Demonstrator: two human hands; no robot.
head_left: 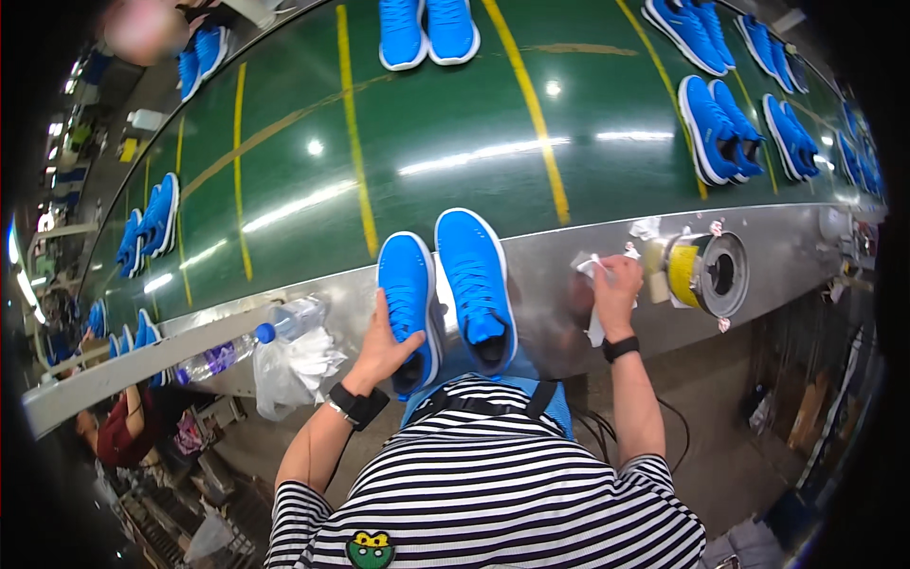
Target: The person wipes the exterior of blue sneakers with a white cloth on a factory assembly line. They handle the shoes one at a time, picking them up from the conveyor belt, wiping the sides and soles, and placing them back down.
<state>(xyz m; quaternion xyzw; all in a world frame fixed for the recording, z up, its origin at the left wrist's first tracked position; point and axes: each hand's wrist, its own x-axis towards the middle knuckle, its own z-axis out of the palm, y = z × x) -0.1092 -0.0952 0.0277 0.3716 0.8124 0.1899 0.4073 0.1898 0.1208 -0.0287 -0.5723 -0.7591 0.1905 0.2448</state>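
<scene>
Two blue sneakers with white soles stand side by side in front of me, toes pointing away, across the metal edge of the conveyor. My left hand (387,347) grips the left sneaker (406,284), fingers along its outer side and thumb near the opening. Untouched, the right sneaker (471,270) sits just beside it. Further right, my right hand (618,290) is closed on a crumpled white rag (594,321) above the metal ledge; whether it is cloth or paper I cannot tell. Close to that hand lies a round metal tin with a yellow band (690,272).
A green conveyor belt (455,180) with yellow cross lines carries more pairs of blue sneakers (713,128). At left, a plastic bottle (299,315) and a white plastic bag (284,375) are next to a metal bar (142,368). White scraps (646,228) lie around the tin.
</scene>
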